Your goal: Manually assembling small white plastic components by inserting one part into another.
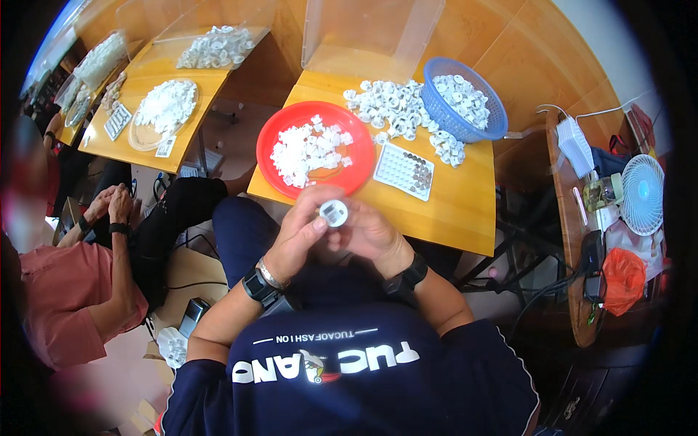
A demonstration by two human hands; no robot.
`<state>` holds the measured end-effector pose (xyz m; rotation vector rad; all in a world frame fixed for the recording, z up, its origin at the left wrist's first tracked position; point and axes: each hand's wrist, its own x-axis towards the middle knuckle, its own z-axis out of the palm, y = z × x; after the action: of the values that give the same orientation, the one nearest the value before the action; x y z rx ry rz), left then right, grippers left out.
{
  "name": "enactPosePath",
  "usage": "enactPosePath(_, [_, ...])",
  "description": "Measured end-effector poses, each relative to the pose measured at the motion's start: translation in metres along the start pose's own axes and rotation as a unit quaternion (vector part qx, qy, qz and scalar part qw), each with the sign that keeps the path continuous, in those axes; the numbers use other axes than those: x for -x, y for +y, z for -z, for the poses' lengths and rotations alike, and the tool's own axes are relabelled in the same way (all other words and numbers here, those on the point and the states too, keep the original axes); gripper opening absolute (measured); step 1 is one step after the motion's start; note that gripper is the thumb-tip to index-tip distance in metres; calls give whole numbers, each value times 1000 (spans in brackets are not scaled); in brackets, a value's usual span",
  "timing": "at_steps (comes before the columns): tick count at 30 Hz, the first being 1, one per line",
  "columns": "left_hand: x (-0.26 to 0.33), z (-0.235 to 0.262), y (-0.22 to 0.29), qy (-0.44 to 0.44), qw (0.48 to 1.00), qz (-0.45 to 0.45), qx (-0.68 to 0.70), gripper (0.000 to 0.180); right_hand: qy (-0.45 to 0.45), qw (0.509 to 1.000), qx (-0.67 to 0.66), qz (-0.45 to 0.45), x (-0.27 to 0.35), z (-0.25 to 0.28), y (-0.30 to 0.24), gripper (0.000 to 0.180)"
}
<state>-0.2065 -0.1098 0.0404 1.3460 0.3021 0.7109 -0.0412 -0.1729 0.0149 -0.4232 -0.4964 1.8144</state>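
Note:
Between my hands, just off the table's near edge, is a small round white plastic part with dark slots in its face (334, 213). My left hand (297, 231) grips it, thumb at its lower left rim and fingers curled behind. From the other side my right hand (372, 237) closes in against it, its fingertips partly hidden below the part. Right beyond my hands sits a red round tray (363, 151) with a heap of small white plastic pieces (294, 158). To its right lies a white gridded tray (389, 168) partly filled with small dark discs (421, 174).
A pile of white parts (392, 105) and a blue basket (465, 131) of similar parts stand at the table's back. A clear plastic panel (371, 36) rises behind. On the right, a side table holds a blue fan (643, 195). At left sits a person in pink (80, 291).

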Motion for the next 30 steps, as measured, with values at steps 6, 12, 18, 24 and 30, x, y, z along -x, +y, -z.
enactPosePath(6, [-1, -4, 2, -45, 999, 3, 27, 57, 17, 1000, 9, 21, 4, -5, -1, 24])
enactPosePath(12, [-1, -1, 3, -70, 997, -26, -13, 53, 8, 1000, 16, 6, 6, -5, 0, 24])
enactPosePath(18, [0, -2, 0, -33, 998, -18, 42, 50, 88, 993, 78, 11, 6, -14, -5, 23])
enactPosePath(24, [1, -3, 1, -9, 996, 3, 84, 47, 127, 987, 99, 7, 6, -21, -7, 20])
enactPosePath(30, [-2, 12, -14, 80, 994, -20, 67, 36, 159, 972, 171, 30, 9, -21, -12, 16])
